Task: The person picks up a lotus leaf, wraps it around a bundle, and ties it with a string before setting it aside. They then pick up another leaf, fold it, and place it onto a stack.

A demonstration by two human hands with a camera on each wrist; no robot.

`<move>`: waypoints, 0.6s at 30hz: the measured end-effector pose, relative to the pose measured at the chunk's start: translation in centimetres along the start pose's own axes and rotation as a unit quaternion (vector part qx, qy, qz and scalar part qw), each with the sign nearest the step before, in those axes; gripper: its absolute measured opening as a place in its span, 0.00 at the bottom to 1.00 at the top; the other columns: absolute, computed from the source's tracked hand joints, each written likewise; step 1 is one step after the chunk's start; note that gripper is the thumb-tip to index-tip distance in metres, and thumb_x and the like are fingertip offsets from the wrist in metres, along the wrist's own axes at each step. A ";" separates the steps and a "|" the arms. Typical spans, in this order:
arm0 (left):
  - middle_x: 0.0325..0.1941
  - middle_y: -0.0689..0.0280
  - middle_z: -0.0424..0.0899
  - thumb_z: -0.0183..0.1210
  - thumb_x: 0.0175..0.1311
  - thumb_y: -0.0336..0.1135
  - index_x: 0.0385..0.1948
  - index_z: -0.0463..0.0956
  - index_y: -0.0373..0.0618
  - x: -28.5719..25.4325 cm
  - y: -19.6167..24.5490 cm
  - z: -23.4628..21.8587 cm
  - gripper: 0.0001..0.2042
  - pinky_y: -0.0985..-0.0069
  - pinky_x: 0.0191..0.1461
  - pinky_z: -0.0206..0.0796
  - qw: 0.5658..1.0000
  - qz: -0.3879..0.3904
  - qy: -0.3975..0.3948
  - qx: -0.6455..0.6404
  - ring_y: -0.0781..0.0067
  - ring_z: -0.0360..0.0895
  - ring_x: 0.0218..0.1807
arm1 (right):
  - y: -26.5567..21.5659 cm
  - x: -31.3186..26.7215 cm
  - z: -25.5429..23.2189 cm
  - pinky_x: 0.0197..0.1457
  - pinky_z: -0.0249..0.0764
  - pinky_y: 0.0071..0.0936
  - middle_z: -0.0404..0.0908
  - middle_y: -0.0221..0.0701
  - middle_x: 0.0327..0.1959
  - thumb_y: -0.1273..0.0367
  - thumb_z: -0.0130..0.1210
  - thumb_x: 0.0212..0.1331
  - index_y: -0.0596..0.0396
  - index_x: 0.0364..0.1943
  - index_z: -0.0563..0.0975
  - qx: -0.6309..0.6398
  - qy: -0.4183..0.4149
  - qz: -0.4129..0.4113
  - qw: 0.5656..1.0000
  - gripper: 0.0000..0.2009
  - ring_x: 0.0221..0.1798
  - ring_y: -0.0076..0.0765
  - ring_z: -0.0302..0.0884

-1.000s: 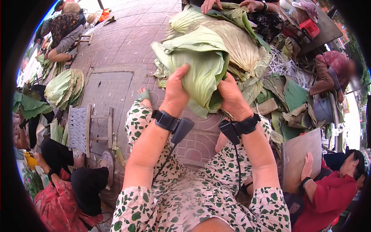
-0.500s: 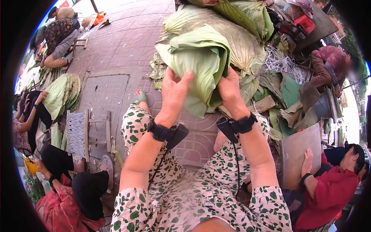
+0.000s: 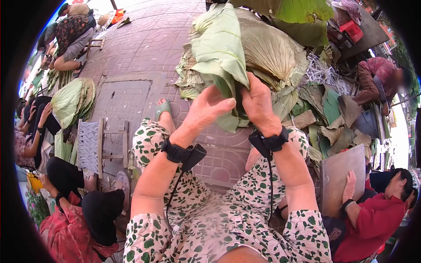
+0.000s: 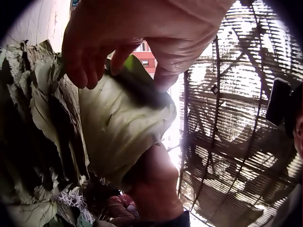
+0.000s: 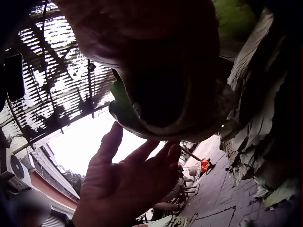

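A pale green lotus leaf (image 3: 221,48), folded over in layers, stands up in front of me, its lower end between my hands. My right hand (image 3: 259,105) grips that lower end from the right, thumb up along the leaf. Beside it on the left, my left hand (image 3: 202,111) has its thumb stretched out towards the right hand and its fingers behind the leaf. In the right wrist view the left hand (image 5: 128,184) is spread, fingertips at the rolled rim of the leaf. The left wrist view shows the leaf's broad pale side (image 4: 118,125) below the fingers.
A big pile of dried lotus leaves (image 3: 274,52) lies ahead, with white strips (image 3: 326,72) and loose leaves on its right. To the left are another leaf stack (image 3: 72,103) and a woven stool (image 3: 90,147). People sit on both sides; one holds a board (image 3: 344,179).
The leaf has turned from a wide, cupped shape to a narrower one pointing away. My left hand has loosened and slid down to its lower end. Across the pile, a large green leaf has been raised.
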State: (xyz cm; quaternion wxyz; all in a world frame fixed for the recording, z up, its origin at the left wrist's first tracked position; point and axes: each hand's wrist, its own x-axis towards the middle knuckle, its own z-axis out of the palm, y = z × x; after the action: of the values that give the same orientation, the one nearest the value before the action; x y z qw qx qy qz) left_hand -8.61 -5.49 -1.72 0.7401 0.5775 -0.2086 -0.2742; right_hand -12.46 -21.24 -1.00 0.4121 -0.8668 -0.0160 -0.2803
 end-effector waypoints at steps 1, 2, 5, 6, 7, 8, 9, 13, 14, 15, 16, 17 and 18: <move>0.50 0.61 0.72 0.65 0.49 0.47 0.53 0.63 0.33 0.0 -0.6 0.2 0.34 0.76 0.53 0.63 1.000 0.011 -0.004 0.023 0.73 0.68 0.51 | -0.1 -0.3 0.4 0.40 0.71 0.33 0.77 0.42 0.37 0.77 0.51 0.47 0.55 0.43 0.74 -0.022 -0.019 -0.017 0.999 0.15 0.38 0.49 0.75; 0.51 0.63 0.70 0.66 0.49 0.45 0.55 0.61 0.38 0.4 -1.0 0.2 0.34 0.76 0.55 0.60 0.999 0.013 -0.026 0.020 0.73 0.67 0.53 | -0.2 -0.6 0.6 0.40 0.71 0.33 0.77 0.41 0.37 0.77 0.51 0.45 0.55 0.43 0.74 -0.044 -0.038 -0.034 0.998 0.16 0.39 0.49 0.75; 0.51 0.64 0.70 0.67 0.48 0.44 0.55 0.61 0.38 0.5 -1.9 0.9 0.34 0.76 0.55 0.60 0.999 0.036 0.030 -0.027 0.74 0.67 0.52 | -0.3 -0.7 1.6 0.43 0.71 0.31 0.77 0.40 0.40 0.76 0.52 0.45 0.55 0.44 0.74 -0.018 -0.057 -0.051 0.997 0.17 0.41 0.47 0.75; 0.51 0.65 0.70 0.66 0.48 0.43 0.54 0.62 0.38 0.5 -1.6 1.0 0.33 0.75 0.54 0.60 0.998 0.011 0.043 -0.045 0.74 0.67 0.52 | -0.3 -0.6 1.7 0.43 0.71 0.31 0.77 0.40 0.40 0.76 0.52 0.45 0.55 0.44 0.74 0.008 -0.059 -0.038 0.997 0.17 0.42 0.47 0.75; 0.51 0.65 0.70 0.66 0.48 0.41 0.54 0.63 0.39 0.5 -1.4 1.0 0.32 0.75 0.54 0.60 0.996 -0.013 0.055 -0.064 0.74 0.67 0.52 | -0.3 -0.5 1.7 0.44 0.71 0.27 0.77 0.40 0.40 0.77 0.51 0.46 0.55 0.45 0.73 0.019 -0.063 -0.040 0.997 0.17 0.41 0.42 0.76; 0.51 0.65 0.70 0.66 0.48 0.41 0.54 0.63 0.39 0.6 -1.8 0.8 0.32 0.75 0.54 0.60 0.996 -0.012 0.056 -0.066 0.74 0.67 0.52 | -0.3 -0.4 1.6 0.44 0.71 0.27 0.77 0.40 0.40 0.77 0.51 0.46 0.55 0.45 0.73 0.018 -0.064 -0.042 0.997 0.17 0.41 0.42 0.76; 0.49 0.65 0.71 0.65 0.50 0.40 0.53 0.64 0.40 0.8 -2.1 0.7 0.29 0.76 0.52 0.61 0.996 0.012 0.078 -0.044 0.75 0.68 0.50 | -0.4 -0.3 1.5 0.45 0.70 0.25 0.78 0.39 0.40 0.78 0.49 0.47 0.56 0.45 0.73 0.058 -0.056 -0.004 0.997 0.17 0.41 0.37 0.76; 0.44 0.67 0.74 0.58 0.54 0.36 0.49 0.68 0.43 1.3 -2.4 -0.4 0.20 0.77 0.42 0.64 0.980 -0.093 0.176 -0.012 0.76 0.71 0.43 | 0.2 0.1 1.4 0.47 0.69 0.20 0.79 0.33 0.39 0.81 0.47 0.52 0.59 0.46 0.73 0.242 -0.006 0.125 0.962 0.16 0.40 0.23 0.73; 0.44 0.67 0.74 0.58 0.54 0.36 0.49 0.68 0.43 1.5 -2.4 -0.6 0.20 0.77 0.42 0.64 0.980 -0.094 0.175 -0.012 0.76 0.71 0.43 | 0.3 0.1 1.3 0.47 0.68 0.20 0.79 0.32 0.39 0.80 0.48 0.53 0.59 0.46 0.74 0.321 0.023 0.175 0.931 0.15 0.41 0.22 0.72; 0.43 0.67 0.75 0.56 0.56 0.36 0.48 0.68 0.44 1.5 -2.1 -0.6 0.18 0.77 0.40 0.65 0.974 -0.087 0.202 -0.054 0.76 0.72 0.41 | -0.2 0.3 1.0 0.46 0.70 0.22 0.78 0.32 0.40 0.80 0.48 0.54 0.59 0.47 0.73 0.357 0.047 0.218 0.907 0.14 0.41 0.25 0.73; 0.41 0.68 0.76 0.55 0.57 0.35 0.47 0.69 0.44 1.6 -1.8 -0.5 0.16 0.77 0.37 0.65 0.966 -0.080 0.227 -0.096 0.76 0.73 0.39 | 0.0 0.4 0.8 0.46 0.70 0.22 0.78 0.32 0.40 0.80 0.48 0.54 0.59 0.47 0.73 0.357 0.049 0.218 0.907 0.14 0.41 0.25 0.73; 0.44 0.67 0.76 0.53 0.59 0.34 0.47 0.69 0.43 1.4 -1.5 -0.5 0.15 0.74 0.42 0.67 0.961 -0.042 0.211 -0.173 0.72 0.74 0.43 | 0.3 0.6 0.5 0.47 0.71 0.23 0.78 0.32 0.41 0.80 0.49 0.54 0.59 0.47 0.73 0.418 0.071 0.262 0.867 0.14 0.41 0.27 0.74; 0.44 0.67 0.76 0.53 0.59 0.34 0.47 0.69 0.43 1.3 -1.4 -0.6 0.15 0.74 0.42 0.67 0.961 -0.043 0.210 -0.173 0.72 0.74 0.43 | 0.4 0.9 0.3 0.47 0.72 0.24 0.78 0.31 0.41 0.79 0.49 0.54 0.59 0.47 0.73 0.476 0.092 0.303 0.821 0.14 0.42 0.29 0.75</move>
State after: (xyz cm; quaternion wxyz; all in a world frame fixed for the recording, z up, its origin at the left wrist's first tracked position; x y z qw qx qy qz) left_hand -7.47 -6.16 -3.18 0.8436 0.4934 0.0267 -0.2102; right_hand -11.50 -21.51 -1.01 0.8369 -0.4942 0.1545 -0.1775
